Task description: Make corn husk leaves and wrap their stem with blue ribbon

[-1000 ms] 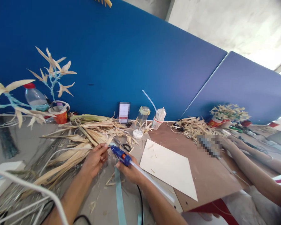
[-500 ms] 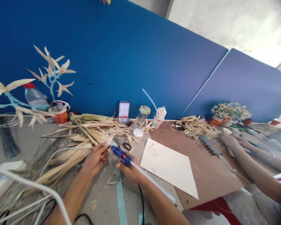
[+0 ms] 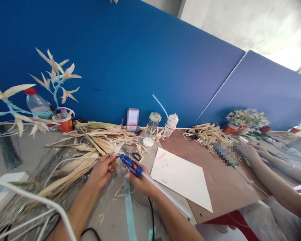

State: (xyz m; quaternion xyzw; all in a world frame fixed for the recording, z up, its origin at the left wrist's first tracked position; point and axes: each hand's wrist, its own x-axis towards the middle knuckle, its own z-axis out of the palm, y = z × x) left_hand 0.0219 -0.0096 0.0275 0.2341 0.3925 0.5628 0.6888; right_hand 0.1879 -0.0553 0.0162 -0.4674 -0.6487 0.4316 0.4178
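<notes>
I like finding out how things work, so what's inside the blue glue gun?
A long pale stick pokes out of the back of the blue glue gun in the right hand. The inside itself is covered, so it can't be seen.

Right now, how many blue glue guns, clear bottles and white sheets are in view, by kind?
Blue hot glue gun, in the right hand: 1
Red-capped clear bottle: 1
Yellow-lidded clear bottle: 1
White sheet: 1
Total: 4
</notes>
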